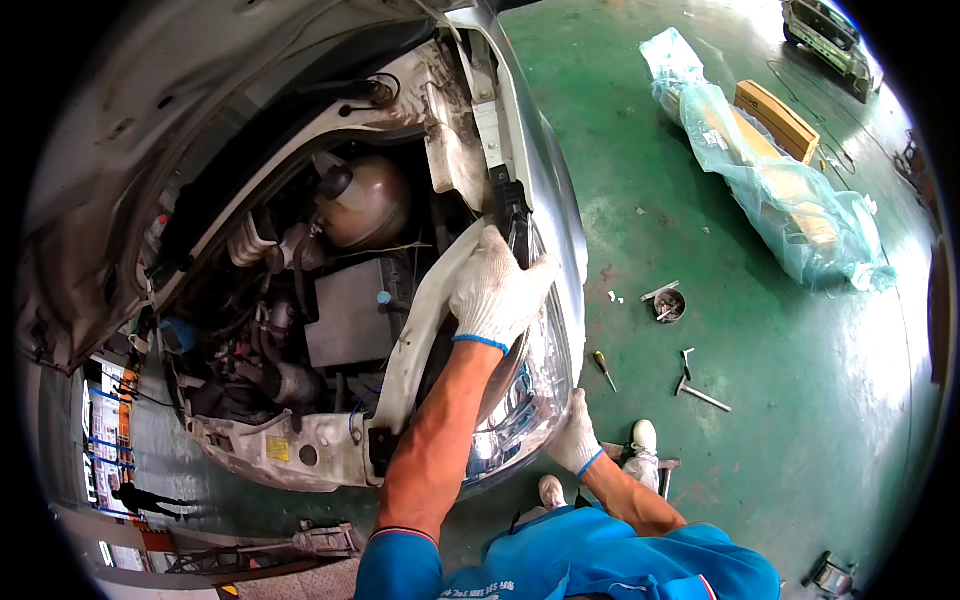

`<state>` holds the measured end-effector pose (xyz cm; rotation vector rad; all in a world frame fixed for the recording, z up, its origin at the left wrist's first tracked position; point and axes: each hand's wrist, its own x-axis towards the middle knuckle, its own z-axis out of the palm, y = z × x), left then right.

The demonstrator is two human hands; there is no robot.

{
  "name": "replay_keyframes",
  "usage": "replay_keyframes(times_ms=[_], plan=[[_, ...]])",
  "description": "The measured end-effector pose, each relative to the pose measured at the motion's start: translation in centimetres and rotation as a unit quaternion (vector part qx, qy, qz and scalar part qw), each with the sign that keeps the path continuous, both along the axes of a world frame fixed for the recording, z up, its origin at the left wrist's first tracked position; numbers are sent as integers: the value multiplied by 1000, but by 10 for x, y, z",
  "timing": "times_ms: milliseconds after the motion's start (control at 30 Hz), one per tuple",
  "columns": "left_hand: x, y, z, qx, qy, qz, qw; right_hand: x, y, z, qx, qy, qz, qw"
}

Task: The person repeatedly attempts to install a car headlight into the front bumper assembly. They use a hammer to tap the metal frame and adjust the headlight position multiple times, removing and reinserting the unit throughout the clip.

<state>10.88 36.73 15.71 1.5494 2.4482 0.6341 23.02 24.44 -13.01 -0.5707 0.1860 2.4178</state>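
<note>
A headlight [515, 412] with a clear, shiny lens sits at the front corner of a silver car. My left hand [494, 298], in a white knit glove with a blue cuff, grips its upper rear edge beside the fender. The thumb points outward, while the fingertips dip into the gap and are partly hidden. Lower down, my right hand [576, 436], gloved alike, holds the outer side of the headlight, its fingers running up along the edge. Beside my left forearm lies the pale body crossmember [402, 365] of the engine bay.
Under the raised hood [85, 200] are a brownish reservoir [368, 203] and a grey battery [350, 312]. On the green floor lie a screwdriver [605, 370], a T-shaped tool [703, 394], a small round container [668, 305], a plastic-wrapped long part [770, 180] and a cardboard box [778, 120].
</note>
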Motion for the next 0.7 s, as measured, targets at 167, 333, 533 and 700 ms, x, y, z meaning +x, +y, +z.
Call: replay_keyframes(times_ms=[167, 333, 533, 700], plan=[[-3, 1, -6, 38, -2, -12, 999, 0, 1, 5, 1, -28, 1, 1000], [-1, 0, -3, 25, -11, -4, 1000, 3, -1, -11, 30, 14, 21, 999], [-4, 1, -16, 55, 24, 4, 998, 0, 6, -6, 41, 18, 21, 999], [13, -8, -2, 28, 11, 14, 999, 10, -7, 1, 3, -12, 0, 1000]])
